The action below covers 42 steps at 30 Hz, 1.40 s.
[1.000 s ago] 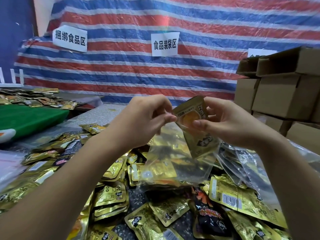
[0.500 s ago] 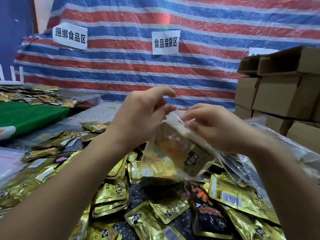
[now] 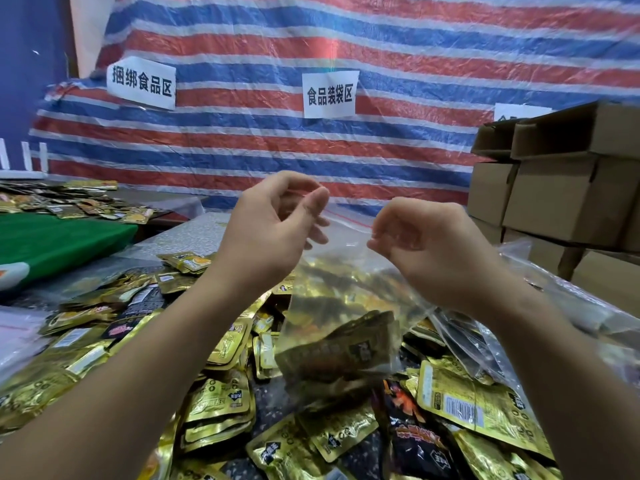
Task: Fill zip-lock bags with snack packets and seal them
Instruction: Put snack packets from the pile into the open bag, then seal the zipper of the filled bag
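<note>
Left hand [image 3: 273, 233] and right hand [image 3: 429, 247] each pinch the zip-lock bag [image 3: 346, 299] at its top edge, both grips closed. Snack packets [image 3: 343, 351] sit blurred inside, above the littered counter [image 3: 194, 230].

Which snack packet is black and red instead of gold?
The black and red packet lying low on the pile, just right of centre, below the held zip-lock bag. The packets around it are shiny gold.

Single view only. The head-mounted wide-angle camera looks forward and slightly downward from the person's position, close above the desk [image 3: 194, 230]. The forearms enter from the bottom edge; the striped tarp [image 3: 346, 150] closes the background.
</note>
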Each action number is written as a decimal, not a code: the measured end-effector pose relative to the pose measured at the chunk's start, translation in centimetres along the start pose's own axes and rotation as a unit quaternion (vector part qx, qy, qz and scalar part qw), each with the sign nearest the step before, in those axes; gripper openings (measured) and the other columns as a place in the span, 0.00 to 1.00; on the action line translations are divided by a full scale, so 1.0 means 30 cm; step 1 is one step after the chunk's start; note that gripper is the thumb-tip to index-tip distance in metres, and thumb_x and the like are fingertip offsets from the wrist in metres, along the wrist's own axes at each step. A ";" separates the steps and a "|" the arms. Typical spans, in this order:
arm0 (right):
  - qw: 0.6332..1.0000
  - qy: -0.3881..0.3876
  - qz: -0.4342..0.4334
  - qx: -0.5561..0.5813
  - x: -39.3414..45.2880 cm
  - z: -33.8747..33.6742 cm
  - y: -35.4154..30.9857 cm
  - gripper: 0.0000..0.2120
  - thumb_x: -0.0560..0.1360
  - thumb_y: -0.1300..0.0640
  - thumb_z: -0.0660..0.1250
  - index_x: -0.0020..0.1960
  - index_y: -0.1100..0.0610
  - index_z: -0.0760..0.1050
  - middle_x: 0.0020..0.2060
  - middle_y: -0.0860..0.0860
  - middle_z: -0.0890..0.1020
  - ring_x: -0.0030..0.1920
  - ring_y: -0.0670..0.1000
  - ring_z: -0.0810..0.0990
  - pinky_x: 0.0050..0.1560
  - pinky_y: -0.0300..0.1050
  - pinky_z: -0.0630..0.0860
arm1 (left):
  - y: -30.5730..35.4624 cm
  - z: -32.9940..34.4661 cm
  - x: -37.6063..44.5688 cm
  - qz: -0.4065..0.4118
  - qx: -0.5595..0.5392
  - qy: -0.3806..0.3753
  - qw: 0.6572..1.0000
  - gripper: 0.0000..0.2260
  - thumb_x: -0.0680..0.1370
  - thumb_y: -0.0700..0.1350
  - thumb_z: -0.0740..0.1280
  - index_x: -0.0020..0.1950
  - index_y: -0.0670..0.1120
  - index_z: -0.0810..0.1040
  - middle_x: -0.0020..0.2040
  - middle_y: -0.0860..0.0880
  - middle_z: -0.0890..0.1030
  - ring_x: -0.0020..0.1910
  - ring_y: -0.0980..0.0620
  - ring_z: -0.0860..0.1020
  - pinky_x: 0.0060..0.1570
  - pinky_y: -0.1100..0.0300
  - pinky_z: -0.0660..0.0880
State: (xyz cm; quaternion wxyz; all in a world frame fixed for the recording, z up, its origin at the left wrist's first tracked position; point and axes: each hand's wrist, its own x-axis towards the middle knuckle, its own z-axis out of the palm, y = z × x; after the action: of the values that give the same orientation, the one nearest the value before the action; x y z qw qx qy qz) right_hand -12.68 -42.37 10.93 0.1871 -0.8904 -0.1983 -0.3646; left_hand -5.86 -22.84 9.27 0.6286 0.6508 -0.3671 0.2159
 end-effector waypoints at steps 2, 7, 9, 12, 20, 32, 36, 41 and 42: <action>1.000 0.013 -0.001 -0.003 0.001 0.008 0.003 0.07 0.76 0.59 0.73 0.45 0.51 0.76 0.30 0.44 0.76 0.31 0.45 0.73 0.32 0.46 0.74 | -0.010 0.004 0.002 -0.066 -0.002 -0.039 0.997 0.09 0.76 0.52 0.66 0.49 0.48 0.79 0.39 0.48 0.85 0.36 0.53 0.84 0.35 0.60 0.80; 1.000 0.021 -0.011 -0.007 -0.001 0.018 -0.003 0.10 0.78 0.58 0.69 0.59 0.53 0.75 0.33 0.48 0.79 0.31 0.47 0.74 0.33 0.51 0.75 | -0.010 0.013 0.000 -0.068 -0.001 -0.038 0.997 0.11 0.79 0.49 0.66 0.41 0.44 0.82 0.35 0.49 0.84 0.32 0.53 0.82 0.34 0.62 0.77; 0.998 0.047 -0.030 -0.024 0.004 0.002 -0.024 0.08 0.79 0.58 0.68 0.58 0.55 0.78 0.33 0.45 0.78 0.30 0.45 0.74 0.32 0.46 0.74 | 0.013 0.010 0.001 -0.025 -0.013 -0.025 0.999 0.11 0.77 0.51 0.66 0.42 0.45 0.82 0.36 0.48 0.84 0.33 0.53 0.82 0.33 0.63 0.76; 0.994 0.088 -0.054 -0.024 0.009 -0.025 -0.059 0.05 0.80 0.57 0.66 0.47 0.55 0.80 0.31 0.43 0.77 0.30 0.47 0.75 0.30 0.43 0.71 | 0.040 0.010 0.000 0.011 -0.027 -0.002 1.000 0.12 0.76 0.53 0.66 0.43 0.44 0.82 0.37 0.48 0.84 0.33 0.53 0.82 0.33 0.64 0.75; 0.999 0.001 0.044 0.025 -0.003 -0.004 -0.123 0.09 0.78 0.51 0.66 0.40 0.50 0.78 0.29 0.46 0.77 0.30 0.43 0.73 0.28 0.37 0.68 | 0.050 0.041 -0.019 0.034 -0.022 -0.032 0.999 0.11 0.78 0.49 0.66 0.43 0.43 0.81 0.35 0.48 0.83 0.30 0.53 0.81 0.31 0.68 0.73; 0.994 0.089 0.034 0.057 -0.002 -0.028 -0.123 0.10 0.78 0.56 0.69 0.38 0.51 0.78 0.30 0.49 0.79 0.29 0.48 0.75 0.28 0.39 0.68 | 0.075 0.037 -0.021 0.015 -0.069 -0.023 0.997 0.10 0.79 0.48 0.66 0.44 0.43 0.81 0.38 0.47 0.84 0.34 0.53 0.82 0.33 0.64 0.76; 0.995 0.071 0.035 0.054 -0.002 -0.031 -0.133 0.09 0.78 0.53 0.68 0.39 0.50 0.79 0.30 0.50 0.80 0.29 0.48 0.75 0.29 0.44 0.71 | 0.079 0.050 -0.029 0.024 -0.058 -0.025 0.998 0.09 0.80 0.44 0.66 0.45 0.42 0.81 0.38 0.47 0.84 0.34 0.53 0.82 0.33 0.64 0.75; 0.994 0.044 0.063 0.080 -0.003 -0.020 -0.141 0.07 0.78 0.52 0.69 0.41 0.49 0.80 0.32 0.48 0.81 0.34 0.48 0.79 0.33 0.46 0.75 | 0.071 0.063 -0.035 0.034 -0.029 -0.032 0.998 0.08 0.80 0.43 0.66 0.43 0.44 0.82 0.36 0.49 0.83 0.32 0.55 0.80 0.32 0.67 0.72; 0.993 0.044 0.067 0.085 -0.003 -0.021 -0.140 0.07 0.77 0.52 0.69 0.41 0.49 0.80 0.32 0.48 0.81 0.34 0.48 0.79 0.34 0.46 0.76 | 0.070 0.063 -0.034 0.037 -0.023 -0.035 0.998 0.08 0.80 0.43 0.66 0.43 0.44 0.81 0.36 0.50 0.83 0.32 0.55 0.81 0.32 0.68 0.73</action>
State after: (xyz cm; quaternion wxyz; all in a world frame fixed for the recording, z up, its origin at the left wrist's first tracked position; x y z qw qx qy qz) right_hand -15.15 -39.10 12.09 0.2950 -0.8653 -0.1604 -0.3722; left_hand -8.44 -24.35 9.68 0.6216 0.6293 -0.4176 0.2079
